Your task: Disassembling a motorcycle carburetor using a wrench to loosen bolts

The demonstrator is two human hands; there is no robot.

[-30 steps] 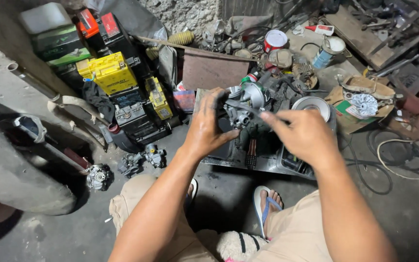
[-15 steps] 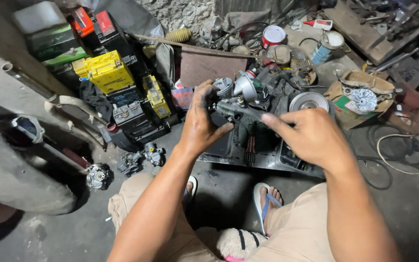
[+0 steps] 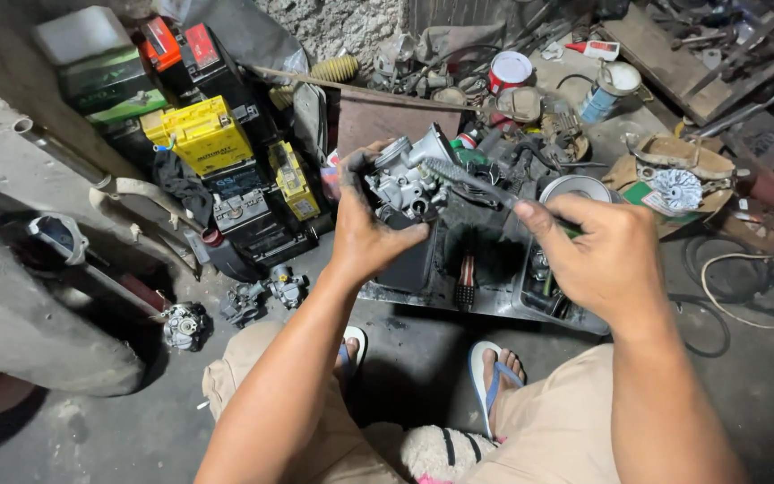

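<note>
**Carburetor held over a dark tray, brush laid against it**

A small metal carburetor [image 3: 402,184] sits just above the middle of the frame, raised off the floor in the left hand [image 3: 367,231]. That hand's grip is closed around its lower body, with the thumb up the left side and the fingers wrapped underneath. The part's round silver opening tilts toward the upper right.

The right hand [image 3: 600,260], at centre right, is closed on the handle of a thin brush [image 3: 463,177]. The brush runs up and to the left from the fist, and its dark bristled end lies against the top of the carburetor.

Below both hands is a shallow tray [image 3: 459,300] on the floor, stained black, with a red-handled tool [image 3: 466,280] lying in it. Below that — at the bottom centre of the frame — are the person's feet in blue-strapped sandals [image 3: 493,376].

To the left, upper left of the frame, stand stacked batteries, one of them a yellow battery [image 3: 201,134], with small engine parts [image 3: 262,296] on the concrete floor [image 3: 73,439] beneath them. At the upper centre is a red-and-white can [image 3: 509,70], and at the upper right a white fan-shaped part [image 3: 676,190] rests on cardboard — beside a loose white cable [image 3: 736,296] at the right edge.
</note>
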